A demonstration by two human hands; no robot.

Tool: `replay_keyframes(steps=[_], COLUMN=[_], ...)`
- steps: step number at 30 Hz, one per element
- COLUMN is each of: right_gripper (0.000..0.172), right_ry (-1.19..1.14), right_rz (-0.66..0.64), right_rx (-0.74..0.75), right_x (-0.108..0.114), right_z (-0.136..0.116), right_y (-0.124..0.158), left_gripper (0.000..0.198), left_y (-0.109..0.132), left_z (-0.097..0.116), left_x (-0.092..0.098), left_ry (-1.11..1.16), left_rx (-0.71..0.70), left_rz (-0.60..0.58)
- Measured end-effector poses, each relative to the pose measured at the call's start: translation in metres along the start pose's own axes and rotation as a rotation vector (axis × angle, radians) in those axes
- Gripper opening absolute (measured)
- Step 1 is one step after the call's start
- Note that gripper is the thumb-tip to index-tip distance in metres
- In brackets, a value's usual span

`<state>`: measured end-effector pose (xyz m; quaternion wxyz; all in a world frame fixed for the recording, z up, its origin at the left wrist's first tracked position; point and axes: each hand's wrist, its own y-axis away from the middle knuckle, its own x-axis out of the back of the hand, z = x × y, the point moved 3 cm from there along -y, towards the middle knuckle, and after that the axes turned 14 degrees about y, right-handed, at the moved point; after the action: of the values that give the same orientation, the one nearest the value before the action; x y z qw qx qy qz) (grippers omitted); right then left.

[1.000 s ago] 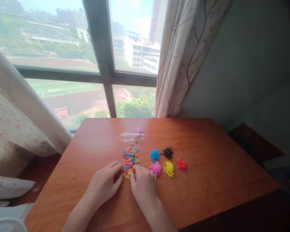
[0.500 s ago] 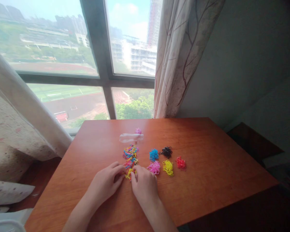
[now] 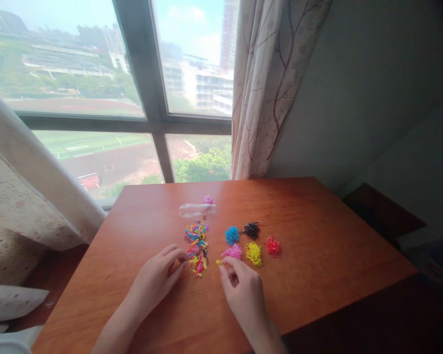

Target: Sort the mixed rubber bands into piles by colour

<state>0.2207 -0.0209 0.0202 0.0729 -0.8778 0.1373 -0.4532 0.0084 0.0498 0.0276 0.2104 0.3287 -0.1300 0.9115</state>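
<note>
A mixed pile of small coloured rubber bands [image 3: 197, 241] lies on the wooden table in front of me. At its left edge my left hand [image 3: 162, 269] has thumb and fingertips pinched together; what they hold, if anything, is too small to tell. To the right of the pile, my right hand [image 3: 243, 282] pinches a yellow rubber band [image 3: 219, 262] just above the table. Sorted heaps sit beyond that hand: pink bands [image 3: 233, 251], blue bands [image 3: 232, 235], black bands [image 3: 251, 229], yellow bands [image 3: 254, 253] and red bands [image 3: 272, 246].
A clear plastic bag or tube [image 3: 194, 211] lies behind the mixed pile, with a purple-pink item [image 3: 207, 199] at its far side. The brown table [image 3: 317, 236] reaches back to a window and a patterned curtain [image 3: 258, 88].
My right hand has moved right, away from the mixed pile, carrying a yellow rubber band. My left hand stays at the pile's edge. The view has shifted slightly.
</note>
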Motion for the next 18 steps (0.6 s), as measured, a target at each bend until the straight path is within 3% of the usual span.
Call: replay_keyframes(steps=[6,10,18], right_gripper=[0.035,0.041,0.037], right_ry=[0.106,0.193,0.263], right_rz=[0.126,0.111,0.082], right_rx=[-0.111,-0.137,-0.064], right_x=[0.028,0.035,0.036], right_z=[0.063,0.092,0.093], right_y=[0.011,0.018,0.015], left_gripper=[0.018,0.018,0.019], left_y=[-0.001,-0.001,-0.002], left_z=[-0.001,-0.004,-0.002], left_x=[-0.002,-0.006,-0.008], left_ry=[0.021,-0.010,-0.024], left_rx=[-0.019,-0.026,-0.017], left_rz=[0.019,0.021,-0.004])
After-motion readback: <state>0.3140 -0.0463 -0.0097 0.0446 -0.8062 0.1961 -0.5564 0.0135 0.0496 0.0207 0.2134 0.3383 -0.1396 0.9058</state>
